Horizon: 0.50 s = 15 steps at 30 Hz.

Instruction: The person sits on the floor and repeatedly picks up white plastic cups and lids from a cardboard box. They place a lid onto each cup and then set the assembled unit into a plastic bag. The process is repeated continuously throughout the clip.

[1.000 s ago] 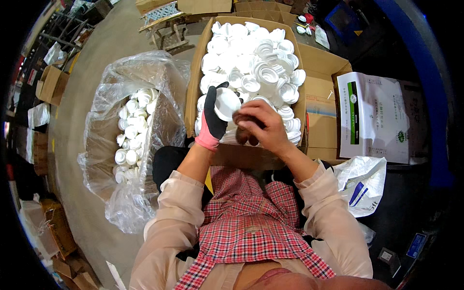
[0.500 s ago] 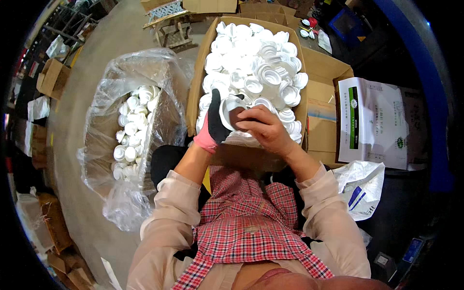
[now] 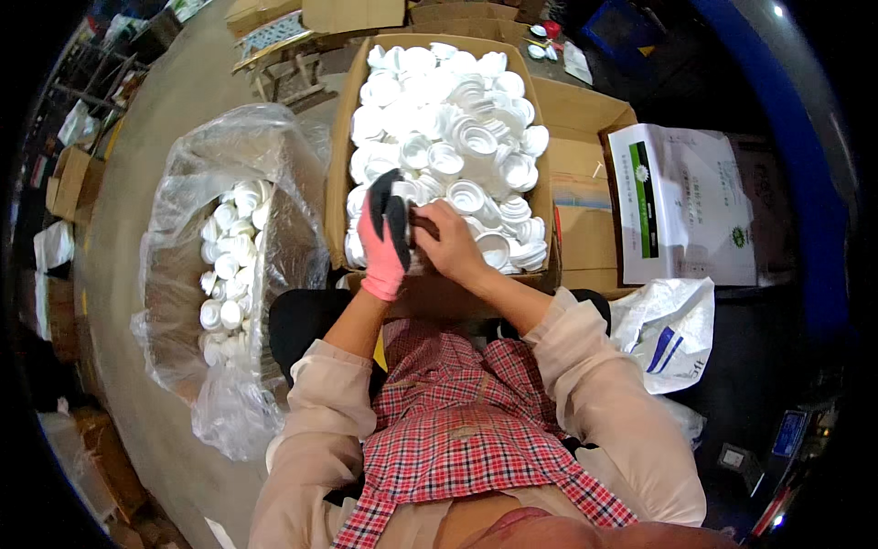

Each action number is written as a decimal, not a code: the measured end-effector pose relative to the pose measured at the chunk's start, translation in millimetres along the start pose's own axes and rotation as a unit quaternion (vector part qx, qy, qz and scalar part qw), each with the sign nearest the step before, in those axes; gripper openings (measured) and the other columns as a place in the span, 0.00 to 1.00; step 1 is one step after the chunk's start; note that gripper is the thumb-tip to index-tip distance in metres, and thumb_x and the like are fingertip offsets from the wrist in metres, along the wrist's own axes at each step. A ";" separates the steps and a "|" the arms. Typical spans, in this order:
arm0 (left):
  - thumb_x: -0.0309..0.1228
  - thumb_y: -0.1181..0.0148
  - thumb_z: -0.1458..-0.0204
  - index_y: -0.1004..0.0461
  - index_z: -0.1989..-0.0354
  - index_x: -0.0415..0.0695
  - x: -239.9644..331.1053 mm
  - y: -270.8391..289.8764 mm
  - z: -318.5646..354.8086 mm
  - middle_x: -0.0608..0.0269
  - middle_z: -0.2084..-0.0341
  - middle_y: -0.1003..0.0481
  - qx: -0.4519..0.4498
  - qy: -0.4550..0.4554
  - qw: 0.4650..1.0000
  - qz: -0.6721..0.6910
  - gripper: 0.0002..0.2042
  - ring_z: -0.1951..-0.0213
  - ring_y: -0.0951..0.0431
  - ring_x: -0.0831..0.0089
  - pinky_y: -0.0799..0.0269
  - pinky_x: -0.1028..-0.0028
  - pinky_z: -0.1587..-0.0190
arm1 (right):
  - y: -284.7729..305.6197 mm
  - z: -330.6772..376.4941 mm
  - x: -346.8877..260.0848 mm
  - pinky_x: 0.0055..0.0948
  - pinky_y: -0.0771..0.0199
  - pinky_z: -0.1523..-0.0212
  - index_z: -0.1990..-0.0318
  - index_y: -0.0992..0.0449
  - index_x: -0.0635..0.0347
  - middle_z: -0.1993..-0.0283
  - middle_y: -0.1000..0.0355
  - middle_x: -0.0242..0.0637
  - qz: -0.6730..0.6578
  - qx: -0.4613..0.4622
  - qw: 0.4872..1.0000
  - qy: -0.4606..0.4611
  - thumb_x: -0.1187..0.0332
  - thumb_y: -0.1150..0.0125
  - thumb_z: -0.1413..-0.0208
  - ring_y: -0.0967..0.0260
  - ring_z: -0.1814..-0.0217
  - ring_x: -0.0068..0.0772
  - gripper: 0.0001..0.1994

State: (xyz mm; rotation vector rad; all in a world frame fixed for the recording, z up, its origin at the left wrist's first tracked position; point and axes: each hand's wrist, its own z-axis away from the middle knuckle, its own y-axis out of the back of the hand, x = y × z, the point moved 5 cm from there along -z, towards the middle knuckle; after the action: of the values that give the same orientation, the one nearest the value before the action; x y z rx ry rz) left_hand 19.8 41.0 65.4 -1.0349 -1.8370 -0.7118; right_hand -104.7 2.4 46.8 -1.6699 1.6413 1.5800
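Note:
My left hand (image 3: 382,240), in a pink glove with black palm and fingers, is closed around a round white plastic cap (image 3: 403,190). The cap is turned edge-on, and much of it is hidden by my fingers. Against its near side my bare right hand (image 3: 451,242) is closed, fingertips bent in and pressed to it; what exactly they pinch is hidden. Both hands are over the near part of a cardboard box (image 3: 340,174) heaped with similar white caps (image 3: 476,140), some nested or lying open side up.
To the left stands a box lined with clear plastic (image 3: 160,247), holding more white caps (image 3: 240,249). An open cardboard box (image 3: 581,137) and a white printed carton (image 3: 686,206) lie on the right. A white plastic sack (image 3: 672,320) rests near my right elbow.
Both hands have drawn closer together and turned, so the cap, earlier facing up with its open side showing, is now edge-on. The whole view has shifted slightly.

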 end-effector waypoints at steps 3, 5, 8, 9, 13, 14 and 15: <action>0.30 0.55 0.36 0.38 0.41 0.36 -10.8 22.8 -16.0 0.57 0.49 0.29 0.053 -0.022 0.998 0.009 0.18 0.50 0.29 0.68 0.34 0.70 0.45 | -5.8 -7.7 20.7 0.37 0.35 0.47 0.51 0.28 0.64 0.54 0.32 0.48 -0.017 -0.068 0.997 -0.021 0.63 0.40 0.45 0.34 0.50 0.49 0.17; 0.19 0.37 0.51 0.39 0.41 0.36 -14.9 43.5 -23.1 0.53 0.50 0.29 0.052 0.003 0.999 -0.011 0.28 0.47 0.29 0.67 0.31 0.66 0.46 | -5.9 -8.2 45.3 0.38 0.38 0.41 0.45 0.31 0.63 0.45 0.35 0.50 0.054 -0.051 0.997 0.020 0.61 0.39 0.45 0.37 0.43 0.52 0.23; 0.56 0.61 0.39 0.43 0.37 0.40 -47.7 41.0 -20.2 0.44 0.42 0.36 -0.059 0.282 0.714 0.638 0.33 0.39 0.37 0.46 0.45 0.42 0.36 | 29.2 -15.0 81.2 0.41 0.38 0.41 0.45 0.32 0.64 0.43 0.34 0.51 0.170 -0.110 0.979 -0.033 0.62 0.35 0.47 0.38 0.41 0.54 0.24; 0.64 0.65 0.42 0.46 0.35 0.41 -29.8 27.0 -19.5 0.39 0.39 0.40 -0.029 0.342 0.655 0.673 0.39 0.36 0.45 0.34 0.53 0.36 0.35 | 46.6 -8.5 96.8 0.42 0.35 0.43 0.47 0.30 0.64 0.46 0.30 0.51 0.251 -0.199 0.943 -0.091 0.60 0.33 0.50 0.35 0.43 0.53 0.25; 0.64 0.61 0.44 0.51 0.32 0.38 -10.7 7.4 -19.5 0.35 0.36 0.46 -0.114 0.325 0.614 0.710 0.43 0.35 0.47 0.33 0.50 0.39 0.35 | 79.4 38.5 173.6 0.44 0.28 0.55 0.62 0.23 0.61 0.58 0.24 0.50 0.401 -0.330 0.816 -0.254 0.64 0.32 0.56 0.27 0.53 0.51 0.15; 0.64 0.61 0.44 0.51 0.32 0.38 -14.4 11.0 -16.7 0.34 0.36 0.46 -0.118 0.324 0.607 0.716 0.43 0.35 0.47 0.32 0.50 0.39 0.35 | 75.7 34.1 165.1 0.44 0.28 0.56 0.62 0.24 0.61 0.58 0.24 0.49 0.388 -0.309 0.830 -0.257 0.65 0.34 0.56 0.27 0.54 0.51 0.14; 0.64 0.61 0.44 0.51 0.32 0.38 -15.0 14.9 -13.9 0.34 0.36 0.46 -0.122 0.321 0.600 0.722 0.43 0.36 0.47 0.32 0.49 0.40 0.35 | 74.8 24.1 140.5 0.44 0.28 0.56 0.63 0.24 0.61 0.58 0.24 0.49 0.374 -0.287 0.843 -0.259 0.66 0.35 0.55 0.27 0.54 0.51 0.13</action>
State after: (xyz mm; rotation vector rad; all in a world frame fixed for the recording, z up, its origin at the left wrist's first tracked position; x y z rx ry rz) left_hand 42.5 31.7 59.0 -1.6904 0.0764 -0.1744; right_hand -216.7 -69.3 -43.9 -0.6002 1.6797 2.8093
